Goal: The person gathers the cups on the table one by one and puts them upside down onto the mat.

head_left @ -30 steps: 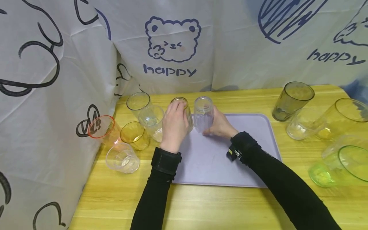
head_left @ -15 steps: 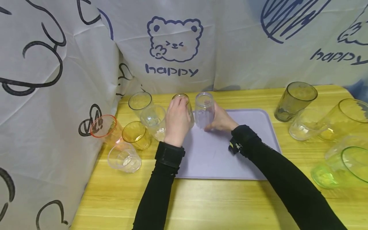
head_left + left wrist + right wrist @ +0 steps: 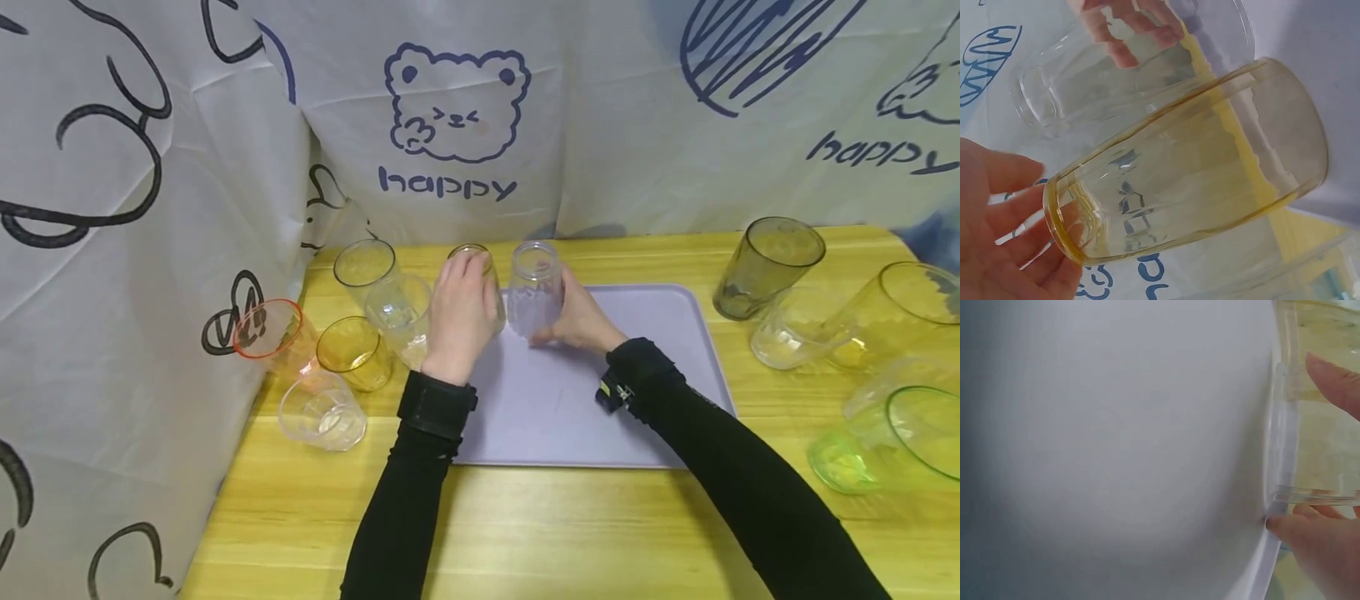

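Observation:
My left hand [image 3: 459,317] grips the upper end of an upside-down amber-tinted glass [image 3: 1191,181]. In the left wrist view its thumb and fingers lie around the thick base. Just right of it stands a clear glass [image 3: 534,304], also bottom up, with my right hand [image 3: 583,318] holding its right side. The right wrist view shows that hand's thumb and fingers about the clear glass near its rim. Both glasses are at the back left part of a pale lilac tray [image 3: 585,417]. Whether the amber glass's rim touches the tray is hard to tell.
Left of the tray stand a grey-rimmed glass [image 3: 365,271], a red-rimmed glass [image 3: 281,337], a yellow glass [image 3: 354,358] and clear ones. To the right are a smoky glass [image 3: 767,271], a large yellow glass [image 3: 900,312] and a green glass [image 3: 847,454]. A printed cloth [image 3: 465,217] hangs behind.
Since one second ago the tray has slid slightly toward the back cloth, and both hands with their glasses have shifted the same way. Over the last half second almost nothing has moved.

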`<state>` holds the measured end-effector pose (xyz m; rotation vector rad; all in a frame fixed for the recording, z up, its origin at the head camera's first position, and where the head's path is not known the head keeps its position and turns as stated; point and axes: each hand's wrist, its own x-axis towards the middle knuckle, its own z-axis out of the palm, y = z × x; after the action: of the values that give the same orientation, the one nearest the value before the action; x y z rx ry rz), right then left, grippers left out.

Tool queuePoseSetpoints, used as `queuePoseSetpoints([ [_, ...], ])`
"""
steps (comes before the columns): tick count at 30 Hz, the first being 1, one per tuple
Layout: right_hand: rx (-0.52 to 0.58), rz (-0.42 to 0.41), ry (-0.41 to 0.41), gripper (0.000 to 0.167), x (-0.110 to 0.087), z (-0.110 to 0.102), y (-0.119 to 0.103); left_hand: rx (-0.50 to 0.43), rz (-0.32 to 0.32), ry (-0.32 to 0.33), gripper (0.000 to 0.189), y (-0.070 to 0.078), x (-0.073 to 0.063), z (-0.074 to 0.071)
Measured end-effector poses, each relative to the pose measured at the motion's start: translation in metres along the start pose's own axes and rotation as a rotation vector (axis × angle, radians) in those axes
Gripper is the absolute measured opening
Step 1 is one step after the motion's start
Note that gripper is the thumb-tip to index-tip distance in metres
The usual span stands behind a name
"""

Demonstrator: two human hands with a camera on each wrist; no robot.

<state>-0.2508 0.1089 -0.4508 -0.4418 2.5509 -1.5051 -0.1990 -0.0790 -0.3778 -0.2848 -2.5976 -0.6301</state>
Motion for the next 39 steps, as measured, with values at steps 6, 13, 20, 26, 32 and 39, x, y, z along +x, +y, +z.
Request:
queuePoseSetpoints([
  [6,0.033,-0.015,0.025,0.124,-0.017,-0.005,-0.007,-0.083,0.059,0.130,0.034,0.002,-0.015,-0.011],
  [13,0.177,-0.101,0.094,0.117,-0.041,-0.008,-0.030,-0.160,0.043,0.282,0.042,-0.003,-0.031,-0.025],
  [20,0.245,-0.277,0.297,0.088,-0.062,0.006,-0.057,-0.176,-0.064,0.452,0.054,-0.014,-0.036,-0.038],
  [26,0.271,-0.439,0.441,0.071,-0.073,0.026,-0.075,-0.154,-0.241,0.484,0.069,-0.028,-0.034,-0.044],
  [32,0.465,-0.376,0.430,0.061,-0.077,0.037,-0.082,-0.169,-0.354,0.412,0.081,-0.036,-0.033,-0.042],
  [39,0.603,-0.302,0.343,0.055,-0.083,0.045,-0.079,-0.200,-0.412,0.351,0.090,-0.045,-0.037,-0.037],
])
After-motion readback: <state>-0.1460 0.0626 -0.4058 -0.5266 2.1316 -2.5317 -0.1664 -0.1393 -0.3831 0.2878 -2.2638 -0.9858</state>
